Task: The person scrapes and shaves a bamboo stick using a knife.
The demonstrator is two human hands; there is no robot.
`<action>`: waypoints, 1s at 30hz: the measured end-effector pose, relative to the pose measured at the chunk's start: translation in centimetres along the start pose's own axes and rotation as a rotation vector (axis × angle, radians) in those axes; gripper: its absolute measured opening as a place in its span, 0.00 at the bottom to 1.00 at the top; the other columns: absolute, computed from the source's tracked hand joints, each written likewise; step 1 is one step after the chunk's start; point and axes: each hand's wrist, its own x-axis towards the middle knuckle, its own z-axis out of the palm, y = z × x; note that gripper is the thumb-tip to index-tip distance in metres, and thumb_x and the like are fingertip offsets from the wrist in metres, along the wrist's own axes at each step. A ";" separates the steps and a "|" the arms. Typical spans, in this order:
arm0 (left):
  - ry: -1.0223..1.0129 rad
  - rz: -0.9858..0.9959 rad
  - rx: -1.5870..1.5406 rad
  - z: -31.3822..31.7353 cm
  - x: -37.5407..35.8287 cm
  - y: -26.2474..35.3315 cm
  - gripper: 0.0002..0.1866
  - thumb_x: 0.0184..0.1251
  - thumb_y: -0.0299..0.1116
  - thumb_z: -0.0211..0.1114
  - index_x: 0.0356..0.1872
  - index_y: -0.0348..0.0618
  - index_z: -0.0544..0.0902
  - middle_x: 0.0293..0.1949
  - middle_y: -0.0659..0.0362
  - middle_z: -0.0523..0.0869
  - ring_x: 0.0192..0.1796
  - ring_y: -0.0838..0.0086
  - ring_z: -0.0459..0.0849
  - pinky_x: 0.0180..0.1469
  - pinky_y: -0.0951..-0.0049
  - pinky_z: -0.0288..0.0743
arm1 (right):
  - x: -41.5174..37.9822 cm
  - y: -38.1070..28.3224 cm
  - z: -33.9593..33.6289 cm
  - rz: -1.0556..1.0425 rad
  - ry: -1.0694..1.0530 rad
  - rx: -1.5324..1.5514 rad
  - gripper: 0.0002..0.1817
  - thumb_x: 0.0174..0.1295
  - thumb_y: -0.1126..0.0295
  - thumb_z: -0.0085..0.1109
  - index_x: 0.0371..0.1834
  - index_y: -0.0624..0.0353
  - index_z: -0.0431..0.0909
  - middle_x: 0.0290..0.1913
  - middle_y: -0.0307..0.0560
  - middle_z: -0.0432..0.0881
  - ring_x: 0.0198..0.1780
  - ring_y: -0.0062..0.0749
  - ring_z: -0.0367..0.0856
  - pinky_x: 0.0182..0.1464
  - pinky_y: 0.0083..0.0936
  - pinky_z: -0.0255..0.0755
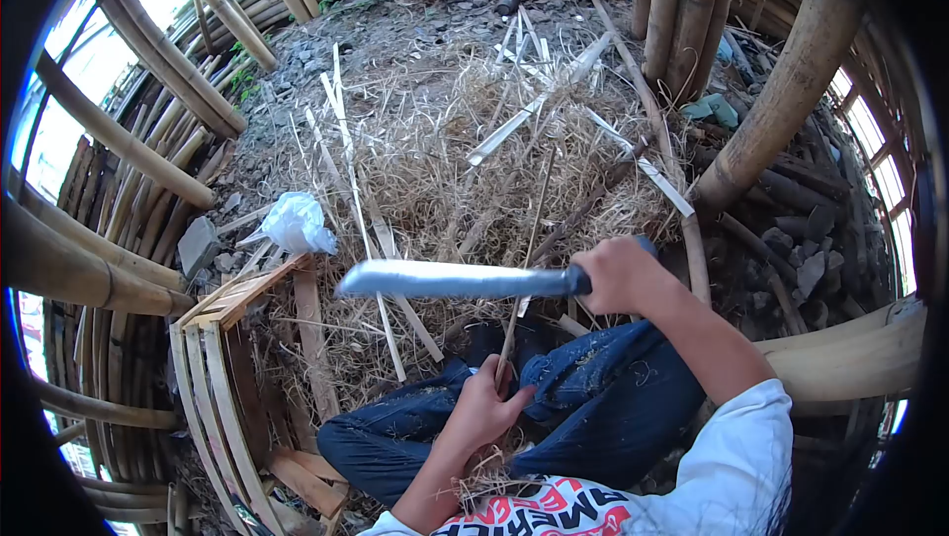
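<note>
A machete [450, 280] with a broad, shiny blade and dark handle is held level in my right hand [618, 277], fingers wrapped round the grip. Its blade points left and crosses in front of my knees. My left hand [484, 400] is closed round the near end of a thin bamboo strip [534, 224], low between my legs. The strip runs forward, away from me, and passes behind the blade in this view. Curly shavings [494, 462] lie in my lap against the shirt.
Bamboo shavings [425, 160] cover the ground ahead, with pale split strips [514, 131] scattered over them. At left stand a slatted wooden crate [213, 388] and a crumpled plastic bag [299, 223]. Thick bamboo poles [791, 71] rise on both sides. Rubble [811, 274] lies at right.
</note>
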 end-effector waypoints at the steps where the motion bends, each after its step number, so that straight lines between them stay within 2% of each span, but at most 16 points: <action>1: -0.011 -0.026 0.012 -0.2 -0.2 0.4 0.19 0.55 0.36 0.74 0.35 0.38 0.72 0.21 0.64 0.68 0.24 0.80 0.64 0.27 0.75 0.61 | -0.2 -0.5 0.0 -0.090 -0.102 0.014 0.13 0.41 0.63 0.65 0.31 0.54 0.81 0.31 0.54 0.84 0.39 0.49 0.85 0.47 0.42 0.78; 3: -0.028 -0.061 0.032 -0.4 -0.3 0.6 0.19 0.55 0.35 0.75 0.35 0.39 0.71 0.22 0.66 0.68 0.25 0.81 0.63 0.27 0.75 0.61 | 0.4 0.5 -0.2 -0.114 -0.109 -0.023 0.13 0.41 0.62 0.66 0.30 0.54 0.81 0.30 0.53 0.84 0.39 0.49 0.85 0.46 0.42 0.78; 5: 0.081 -0.028 0.007 -1.1 -0.6 0.4 0.21 0.56 0.38 0.74 0.33 0.38 0.69 0.19 0.59 0.69 0.23 0.74 0.66 0.27 0.69 0.64 | 1.2 2.6 -0.1 -0.051 0.035 0.067 0.13 0.40 0.61 0.66 0.29 0.53 0.82 0.30 0.51 0.85 0.38 0.49 0.85 0.45 0.42 0.78; 7: 0.119 -0.024 0.016 -1.6 -0.6 0.5 0.21 0.55 0.38 0.74 0.33 0.38 0.69 0.20 0.60 0.69 0.23 0.75 0.66 0.27 0.70 0.64 | 1.5 3.5 0.2 -0.014 0.097 0.064 0.12 0.39 0.61 0.66 0.28 0.53 0.82 0.30 0.51 0.85 0.38 0.48 0.86 0.46 0.42 0.78; 9: 0.121 -0.015 -0.010 -1.1 -0.3 -0.2 0.20 0.54 0.34 0.76 0.33 0.40 0.70 0.23 0.68 0.66 0.26 0.84 0.62 0.27 0.79 0.59 | 1.2 3.7 1.7 -0.005 0.116 0.063 0.12 0.40 0.62 0.66 0.29 0.52 0.82 0.30 0.53 0.85 0.37 0.48 0.86 0.45 0.41 0.79; 13: 0.071 -0.064 0.006 -1.3 -0.5 0.2 0.20 0.54 0.34 0.75 0.33 0.40 0.70 0.21 0.67 0.67 0.24 0.83 0.62 0.26 0.77 0.59 | 0.1 -0.3 1.5 -0.103 0.053 0.077 0.12 0.41 0.63 0.65 0.30 0.53 0.82 0.29 0.53 0.84 0.36 0.50 0.85 0.42 0.43 0.79; 17: 0.090 -0.010 0.027 -1.3 -1.5 1.3 0.19 0.54 0.34 0.75 0.32 0.39 0.70 0.21 0.66 0.67 0.24 0.83 0.62 0.26 0.77 0.59 | 1.0 2.5 0.3 -0.129 0.164 0.078 0.11 0.43 0.63 0.64 0.29 0.54 0.81 0.28 0.54 0.84 0.35 0.51 0.85 0.42 0.44 0.79; 19: 0.097 -0.007 0.029 -1.3 -1.5 0.7 0.19 0.54 0.34 0.75 0.32 0.39 0.70 0.21 0.66 0.68 0.24 0.83 0.63 0.26 0.77 0.59 | 1.5 4.1 0.9 0.087 0.231 0.132 0.10 0.44 0.64 0.63 0.30 0.54 0.81 0.27 0.54 0.84 0.35 0.51 0.85 0.43 0.45 0.79; 20: 0.096 -0.008 0.029 -1.3 -1.3 0.5 0.19 0.55 0.34 0.75 0.33 0.39 0.70 0.21 0.65 0.68 0.24 0.83 0.63 0.26 0.77 0.59 | 1.0 3.6 1.5 0.094 0.268 0.157 0.11 0.43 0.63 0.64 0.30 0.54 0.81 0.26 0.54 0.84 0.34 0.51 0.85 0.43 0.45 0.79; 23: 0.076 0.005 -0.008 -0.6 -1.1 0.4 0.19 0.55 0.33 0.75 0.33 0.38 0.70 0.20 0.65 0.69 0.24 0.82 0.64 0.26 0.76 0.60 | -0.2 0.7 1.1 -0.018 0.149 0.118 0.15 0.41 0.62 0.65 0.33 0.55 0.82 0.29 0.57 0.84 0.37 0.52 0.85 0.45 0.44 0.79; 26: 0.060 -0.010 0.047 -0.5 -1.5 1.6 0.19 0.56 0.33 0.74 0.33 0.38 0.69 0.20 0.62 0.70 0.23 0.82 0.65 0.25 0.75 0.61 | 0.1 0.8 -0.1 -0.093 0.059 0.021 0.15 0.41 0.62 0.65 0.35 0.53 0.83 0.31 0.57 0.85 0.39 0.51 0.85 0.46 0.44 0.79; 27: 0.076 -0.028 0.070 -0.5 -1.7 1.7 0.19 0.56 0.33 0.74 0.33 0.38 0.69 0.20 0.61 0.70 0.23 0.81 0.65 0.25 0.75 0.61 | 0.3 1.4 -0.2 -0.086 0.058 0.029 0.15 0.41 0.62 0.65 0.35 0.53 0.83 0.31 0.57 0.85 0.39 0.51 0.85 0.46 0.44 0.79; 29: 0.102 -0.023 0.105 0.0 -1.5 1.6 0.19 0.56 0.33 0.74 0.33 0.38 0.69 0.19 0.60 0.71 0.22 0.80 0.66 0.25 0.74 0.62 | 0.8 2.9 0.4 0.089 0.085 0.123 0.15 0.41 0.62 0.65 0.35 0.52 0.83 0.31 0.56 0.85 0.39 0.50 0.85 0.45 0.43 0.79; 30: 0.135 -0.016 0.131 0.2 -1.5 1.4 0.18 0.56 0.34 0.73 0.33 0.38 0.70 0.19 0.60 0.71 0.21 0.78 0.66 0.25 0.73 0.62 | 0.6 3.3 0.6 0.074 0.104 0.124 0.15 0.41 0.62 0.65 0.34 0.53 0.83 0.30 0.54 0.85 0.38 0.48 0.86 0.45 0.42 0.79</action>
